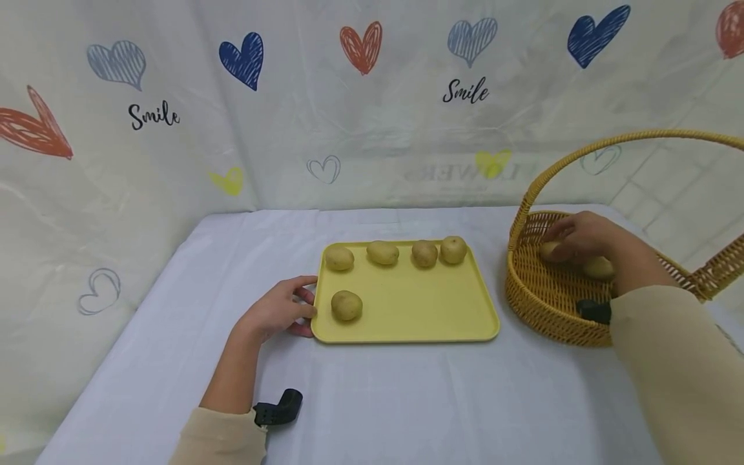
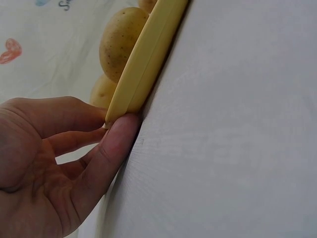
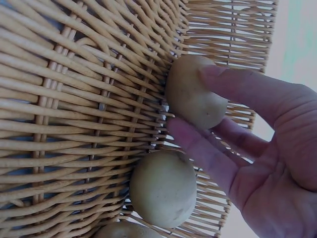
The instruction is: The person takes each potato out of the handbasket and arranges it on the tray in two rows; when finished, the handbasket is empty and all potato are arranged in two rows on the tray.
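My left hand (image 1: 279,309) is at the left edge of a yellow tray (image 1: 418,297), gripping its rim; in the left wrist view the thumb (image 2: 121,134) presses the tray's side. Inside the wicker basket (image 1: 558,332) on the right, my right hand (image 1: 587,236) holds a potato (image 3: 190,91) between thumb and fingers, against the woven wall. Another potato (image 3: 163,188) lies just below those fingers, and part of a further potato (image 3: 128,230) shows at the bottom of that view. On the tray, a single potato (image 1: 346,305) lies near the front left corner.
Along the tray's back edge is a row of several potatoes (image 1: 382,252). The basket's tall arched handle (image 1: 537,187) rises over the right forearm. A white cloth (image 1: 436,400) covers the table, and a white sheet (image 1: 372,116) with printed hearts hangs behind.
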`<act>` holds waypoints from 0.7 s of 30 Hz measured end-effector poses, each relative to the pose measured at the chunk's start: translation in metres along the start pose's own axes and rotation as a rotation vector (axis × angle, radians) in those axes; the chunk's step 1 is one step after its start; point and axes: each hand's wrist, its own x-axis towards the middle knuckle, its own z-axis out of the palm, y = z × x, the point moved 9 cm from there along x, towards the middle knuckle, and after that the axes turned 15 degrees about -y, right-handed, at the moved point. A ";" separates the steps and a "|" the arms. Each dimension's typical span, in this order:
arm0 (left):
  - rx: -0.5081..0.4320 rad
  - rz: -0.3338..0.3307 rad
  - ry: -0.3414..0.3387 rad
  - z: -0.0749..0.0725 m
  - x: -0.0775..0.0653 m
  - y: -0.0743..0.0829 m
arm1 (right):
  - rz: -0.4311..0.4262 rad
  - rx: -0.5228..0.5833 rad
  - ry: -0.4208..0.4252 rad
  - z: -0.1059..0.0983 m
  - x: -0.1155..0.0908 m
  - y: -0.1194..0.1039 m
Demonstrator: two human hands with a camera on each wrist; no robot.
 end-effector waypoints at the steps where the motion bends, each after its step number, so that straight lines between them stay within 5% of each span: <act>1: -0.002 0.003 -0.001 0.000 0.000 0.000 | 0.000 0.007 0.005 0.000 0.000 0.001; 12: -0.003 0.004 0.000 0.004 -0.001 0.000 | -0.008 0.093 0.055 -0.007 -0.011 0.003; 21: 0.004 0.016 0.000 0.002 -0.001 0.002 | 0.024 0.013 0.120 -0.021 -0.029 -0.007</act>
